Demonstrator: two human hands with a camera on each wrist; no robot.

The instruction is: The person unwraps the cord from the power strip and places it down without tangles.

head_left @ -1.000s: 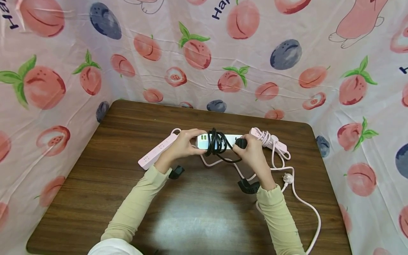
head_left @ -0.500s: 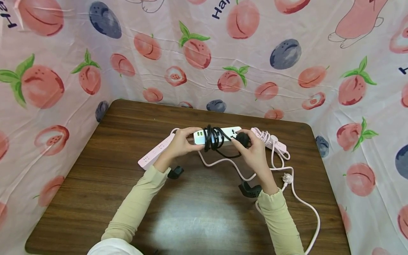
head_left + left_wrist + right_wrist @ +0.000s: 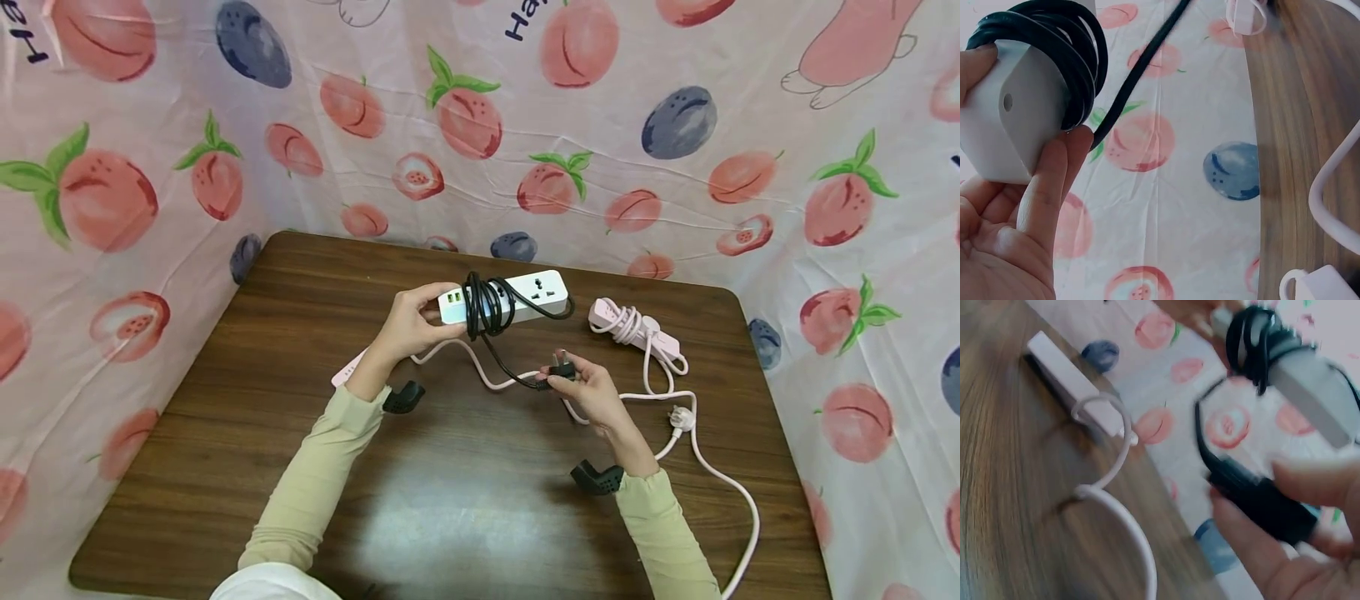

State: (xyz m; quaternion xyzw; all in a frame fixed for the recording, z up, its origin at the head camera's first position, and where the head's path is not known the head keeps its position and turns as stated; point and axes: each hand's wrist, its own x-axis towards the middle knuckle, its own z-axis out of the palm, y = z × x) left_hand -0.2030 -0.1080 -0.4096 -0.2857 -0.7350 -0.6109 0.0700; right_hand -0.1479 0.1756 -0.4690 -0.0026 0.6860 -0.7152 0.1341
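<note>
A white power strip is held above the table by my left hand, which grips its end near the green USB ports. Several loops of black cord wrap around the strip; another loop hangs past its right end. My right hand pinches the black plug at the cord's end, lower and to the right of the strip, its metal prongs showing. In the left wrist view, fingers and thumb clasp the white strip's end. The right wrist view, blurred, has the black plug between thumb and fingers.
A pink power strip lies behind my left forearm, mostly hidden in the head view. At the right lies another pink strip wrapped in its cord. A pale cord with a white plug trails across the wooden table.
My right hand has drawn the black plug away from the strip, down and toward me, pulling out some cord. My left hand has shifted slightly left and raised the strip, which tilts more.
</note>
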